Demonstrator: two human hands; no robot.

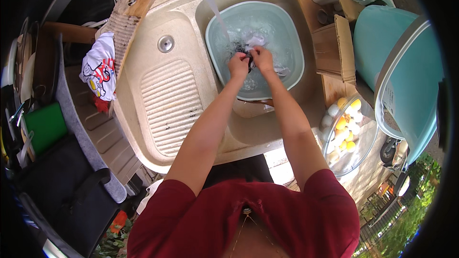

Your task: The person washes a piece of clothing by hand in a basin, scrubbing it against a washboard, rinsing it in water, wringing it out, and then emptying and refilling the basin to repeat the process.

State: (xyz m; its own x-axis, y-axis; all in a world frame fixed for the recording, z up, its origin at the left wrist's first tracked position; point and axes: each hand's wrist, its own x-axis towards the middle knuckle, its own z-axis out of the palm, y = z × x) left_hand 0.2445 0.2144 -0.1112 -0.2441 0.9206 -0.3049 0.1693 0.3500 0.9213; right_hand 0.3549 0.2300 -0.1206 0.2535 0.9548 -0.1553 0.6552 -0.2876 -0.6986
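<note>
A pale green plastic basin (297,39) full of water sits in the right bowl of a beige laundry sink (247,132). Water runs into it from above in a thick stream (209,1). Over the basin's middle, my left hand (239,66) and my right hand (262,58) are close together, both pinching a dark piece of wet cloth (250,63). White cloth (257,39) floats just beyond my fingers, and another pale part (282,70) lies in the water right of my right wrist. What the garment is, I cannot tell.
Left of the basin are a drain (166,44) and a ribbed washing slope (172,104). A wooden washboard (125,25) and a printed white cloth (100,66) lie at the sink's left edge. On the right stand a cardboard box (331,50), a glass bowl of balls (344,132) and large turquoise tubs (383,39).
</note>
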